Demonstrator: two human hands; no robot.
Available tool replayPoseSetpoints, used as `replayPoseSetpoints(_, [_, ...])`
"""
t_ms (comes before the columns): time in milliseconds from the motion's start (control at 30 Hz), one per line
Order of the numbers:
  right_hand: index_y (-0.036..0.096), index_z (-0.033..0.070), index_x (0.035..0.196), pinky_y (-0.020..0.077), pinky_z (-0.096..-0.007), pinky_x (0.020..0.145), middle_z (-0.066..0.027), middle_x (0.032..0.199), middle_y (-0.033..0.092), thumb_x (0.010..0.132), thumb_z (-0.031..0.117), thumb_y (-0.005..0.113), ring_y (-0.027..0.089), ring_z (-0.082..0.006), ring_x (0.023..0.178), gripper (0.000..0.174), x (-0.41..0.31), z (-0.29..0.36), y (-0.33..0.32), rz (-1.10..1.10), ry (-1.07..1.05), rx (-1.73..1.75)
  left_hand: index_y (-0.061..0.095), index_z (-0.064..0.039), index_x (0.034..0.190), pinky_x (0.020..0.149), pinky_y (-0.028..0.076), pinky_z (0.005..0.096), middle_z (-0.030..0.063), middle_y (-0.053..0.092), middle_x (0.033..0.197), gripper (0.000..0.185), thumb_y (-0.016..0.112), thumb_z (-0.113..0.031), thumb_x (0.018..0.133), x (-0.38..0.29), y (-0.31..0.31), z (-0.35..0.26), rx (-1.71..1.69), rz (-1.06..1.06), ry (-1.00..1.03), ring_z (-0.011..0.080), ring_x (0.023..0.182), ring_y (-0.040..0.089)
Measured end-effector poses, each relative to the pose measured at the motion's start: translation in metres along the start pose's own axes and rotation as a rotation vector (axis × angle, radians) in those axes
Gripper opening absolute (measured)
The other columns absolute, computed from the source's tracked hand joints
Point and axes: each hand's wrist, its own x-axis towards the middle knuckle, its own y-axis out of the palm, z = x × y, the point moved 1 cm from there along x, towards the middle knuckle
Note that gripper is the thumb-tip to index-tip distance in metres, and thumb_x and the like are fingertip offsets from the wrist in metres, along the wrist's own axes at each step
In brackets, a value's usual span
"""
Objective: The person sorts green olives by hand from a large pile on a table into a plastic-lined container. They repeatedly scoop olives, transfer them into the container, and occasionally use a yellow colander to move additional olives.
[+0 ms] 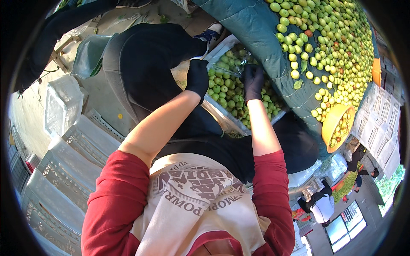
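Between my knees sits a crate [215, 105] lined with plastic and filled with small green fruit [229, 92] that look like jujubes, some tinged brown. Clear plastic film [229, 68] lies over the far part of the fruit and stretches between my hands. My left hand [197, 78], in a black glove, closes on the film at the crate's left side. Also gloved in black, my right hand [253, 81] pinches the film on the right, above the fruit. The fingertips of both hands are partly hidden.
A green quilted cover [256, 28] bears a large heap of green fruit [333, 41] at right, with a yellow basin [330, 128] on its edge. Lined crates [86, 137] stand at left near a clear plastic bin [62, 104]. People [320, 203] work at lower right.
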Motion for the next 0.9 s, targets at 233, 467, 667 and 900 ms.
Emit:
replayPoseSetpoints(233, [0.054, -0.006, 0.118, 0.0465, -0.0375, 0.088, -0.0198, 0.114, 0.061, 0.073, 0.041, 0.078, 0.061, -0.0298, 0.098, 0.069, -0.004, 0.014, 0.013, 0.102, 0.075, -0.496, 0.052, -0.008, 0.104, 0.076, 0.046, 0.0426, 0.0171, 0.063, 0.095, 0.015, 0.048, -0.021, 0.097, -0.031, 0.006, -0.003, 0.243, 0.246, 0.207, 0.0372, 0.092, 0.060])
replayPoseSetpoints(467, [0.058, 0.012, 0.117, 0.0470, -0.0274, 0.064, -0.0040, 0.102, 0.060, 0.090, 0.020, 0.061, 0.057, -0.0148, 0.082, 0.028, 0.001, 0.019, -0.021, 0.355, 0.489, 0.705, 0.056, -0.001, 0.108, 0.080, 0.046, 0.0342, 0.0151, 0.059, 0.092, 0.018, 0.053, -0.011, 0.093, -0.003, -0.009, -0.013, 0.254, 0.068, 0.432, 0.0303, 0.090, 0.058])
replayPoseSetpoints(667, [0.053, 0.014, 0.077, 0.0244, -0.0217, 0.047, 0.0101, 0.047, 0.028, 0.092, 0.030, 0.061, 0.026, -0.0066, 0.040, 0.023, -0.019, 0.011, -0.076, 0.426, 0.490, 1.358, 0.045, -0.001, 0.126, 0.085, 0.045, 0.0371, 0.0209, 0.053, 0.115, 0.063, 0.075, -0.034, 0.080, -0.001, -0.002, -0.021, 0.245, 0.038, 0.388, 0.0290, 0.099, 0.056])
replayPoseSetpoints(900, [0.058, 0.013, 0.089, 0.0402, -0.0322, 0.061, 0.0000, 0.074, 0.052, 0.090, 0.028, 0.060, 0.050, -0.0162, 0.070, 0.016, -0.054, -0.092, -0.160, -0.347, 0.491, 0.855, 0.058, -0.010, 0.122, 0.092, 0.045, 0.0428, 0.0192, 0.055, 0.124, 0.050, 0.069, -0.031, 0.078, 0.017, 0.014, -0.004, 0.913, 0.321, 0.381, 0.0361, 0.109, 0.055])
